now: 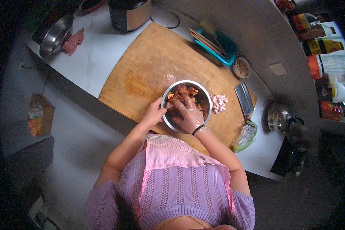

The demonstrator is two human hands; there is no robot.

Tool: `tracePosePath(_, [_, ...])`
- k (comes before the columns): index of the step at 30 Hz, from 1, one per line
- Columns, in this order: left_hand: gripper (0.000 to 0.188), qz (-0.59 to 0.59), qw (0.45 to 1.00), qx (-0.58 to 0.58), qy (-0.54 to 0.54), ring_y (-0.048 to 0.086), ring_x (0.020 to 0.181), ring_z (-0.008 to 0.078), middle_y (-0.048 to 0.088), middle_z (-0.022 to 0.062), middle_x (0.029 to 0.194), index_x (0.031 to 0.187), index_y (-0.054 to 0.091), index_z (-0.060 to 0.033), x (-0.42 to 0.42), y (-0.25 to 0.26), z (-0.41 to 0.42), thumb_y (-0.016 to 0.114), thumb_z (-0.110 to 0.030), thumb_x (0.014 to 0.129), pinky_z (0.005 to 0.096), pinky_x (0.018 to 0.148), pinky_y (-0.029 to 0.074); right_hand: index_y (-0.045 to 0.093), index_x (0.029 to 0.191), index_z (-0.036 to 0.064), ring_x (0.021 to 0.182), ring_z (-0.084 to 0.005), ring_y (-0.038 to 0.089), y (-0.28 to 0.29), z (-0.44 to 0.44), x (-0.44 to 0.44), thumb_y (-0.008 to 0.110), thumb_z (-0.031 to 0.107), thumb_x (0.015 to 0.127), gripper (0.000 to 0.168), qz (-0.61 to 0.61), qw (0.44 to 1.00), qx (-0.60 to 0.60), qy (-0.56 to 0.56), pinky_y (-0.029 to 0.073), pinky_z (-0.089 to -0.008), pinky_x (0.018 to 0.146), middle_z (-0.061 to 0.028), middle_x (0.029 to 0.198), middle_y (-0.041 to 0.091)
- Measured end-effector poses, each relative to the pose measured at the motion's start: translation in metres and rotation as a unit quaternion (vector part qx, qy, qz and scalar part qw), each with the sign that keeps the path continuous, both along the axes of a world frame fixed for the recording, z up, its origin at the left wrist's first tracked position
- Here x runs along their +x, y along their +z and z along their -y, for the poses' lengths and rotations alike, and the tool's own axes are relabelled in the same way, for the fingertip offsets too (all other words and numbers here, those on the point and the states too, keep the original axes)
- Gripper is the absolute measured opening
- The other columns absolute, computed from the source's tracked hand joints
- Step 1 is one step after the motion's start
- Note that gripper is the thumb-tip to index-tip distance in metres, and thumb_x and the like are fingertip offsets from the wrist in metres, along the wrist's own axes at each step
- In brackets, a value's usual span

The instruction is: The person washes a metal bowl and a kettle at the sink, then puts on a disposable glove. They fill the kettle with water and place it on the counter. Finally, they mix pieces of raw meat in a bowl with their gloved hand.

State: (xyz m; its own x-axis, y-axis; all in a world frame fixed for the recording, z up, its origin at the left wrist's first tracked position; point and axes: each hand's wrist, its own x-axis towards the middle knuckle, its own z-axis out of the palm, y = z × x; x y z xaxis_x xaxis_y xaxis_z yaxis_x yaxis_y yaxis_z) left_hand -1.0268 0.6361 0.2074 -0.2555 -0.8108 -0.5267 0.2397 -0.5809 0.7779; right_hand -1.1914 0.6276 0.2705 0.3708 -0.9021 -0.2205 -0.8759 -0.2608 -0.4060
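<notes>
My left hand (154,113) grips the rim of a round metal bowl (208,100) from the left, thumb over the edge. The bowl stands near the front edge of a large wooden cutting board (149,54). Inside it lie dark, sauced pieces of food (181,89), perhaps meat, with some orange-brown pieces. My right hand (188,113), in a clear plastic glove with a black band at the wrist, reaches down into the bowl with its fingers among the food. Its fingertips are partly hidden, so I cannot tell whether they hold any. Small pale pink chopped pieces (219,103) lie right of the bowl.
A cleaver (244,97) lies on the board's right side, near a plastic bag with greens (246,136) and a metal kettle (277,116). Behind are a small bowl (241,67) and a teal basket (228,60). A cooker (129,17), metal basin (56,36) and pink cloth (74,42) stand left.
</notes>
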Motion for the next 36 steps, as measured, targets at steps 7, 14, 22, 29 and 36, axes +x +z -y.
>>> tracePosePath(7, [0.041, 0.008, 1.0, 0.007, -0.029, 0.051, 0.061, 0.0052, 0.055, -0.0016, 0.083, 0.115, 0.048, -0.0082, 0.004, 0.003, 0.001, 0.044, 0.002, 0.075, 0.0177, 0.042, 0.04, 0.048, 0.119, 0.021, 0.118, -0.0392, 0.036, -0.03, 0.023, 0.02, 0.07, 0.032, 0.064, 0.06, -0.088, 0.991, 0.016, -0.102, 0.042, -0.0477, 0.086, -0.0175, 0.127, 0.036])
tracePosePath(14, [0.047, 0.02, 0.999, 0.018, -0.027, 0.056, 0.068, 0.0081, 0.056, 0.0003, 0.085, 0.122, 0.044, -0.0079, 0.003, 0.012, 0.003, 0.045, 0.0, 0.075, 0.0201, 0.047, 0.046, 0.062, 0.096, 0.014, 0.093, -0.0356, 0.053, -0.059, 0.039, 0.004, 0.065, 0.012, 0.064, 0.032, -0.018, 0.993, 0.022, -0.114, 0.047, -0.0412, 0.078, -0.0157, 0.107, 0.048])
tracePosePath(22, [0.049, 0.008, 0.999, 0.014, -0.038, 0.055, 0.074, 0.0075, 0.055, 0.0002, 0.094, 0.126, 0.039, -0.0103, 0.004, -0.001, 0.002, 0.045, -0.002, 0.078, 0.0211, 0.051, 0.048, 0.059, 0.104, 0.014, 0.091, -0.0361, 0.053, -0.006, 0.013, -0.006, 0.062, 0.012, 0.065, 0.039, -0.055, 0.996, -0.044, 0.06, 0.047, -0.042, 0.073, -0.0143, 0.109, 0.049])
tracePosePath(29, [0.041, -0.054, 0.996, 0.035, -0.059, 0.056, 0.076, 0.0086, 0.055, 0.001, 0.102, 0.133, 0.031, -0.0129, 0.014, 0.003, 0.001, 0.037, -0.016, 0.092, 0.0252, 0.061, 0.052, 0.051, 0.115, 0.016, 0.11, -0.0339, 0.043, -0.043, 0.01, 0.015, 0.055, 0.022, 0.076, 0.04, -0.083, 0.989, -0.063, 0.102, 0.036, -0.0488, 0.089, -0.0113, 0.12, 0.045])
tracePosePath(36, [0.038, -0.033, 0.998, 0.038, -0.046, 0.059, 0.074, 0.0098, 0.057, 0.0031, 0.101, 0.131, 0.035, -0.0103, 0.016, -0.009, 0.005, 0.036, -0.016, 0.093, 0.0277, 0.061, 0.054, 0.058, 0.105, 0.012, 0.116, -0.0325, 0.038, -0.032, 0.017, 0.032, 0.056, 0.02, 0.074, 0.033, -0.155, 0.966, -0.073, 0.193, 0.029, -0.0535, 0.095, -0.0107, 0.115, 0.046])
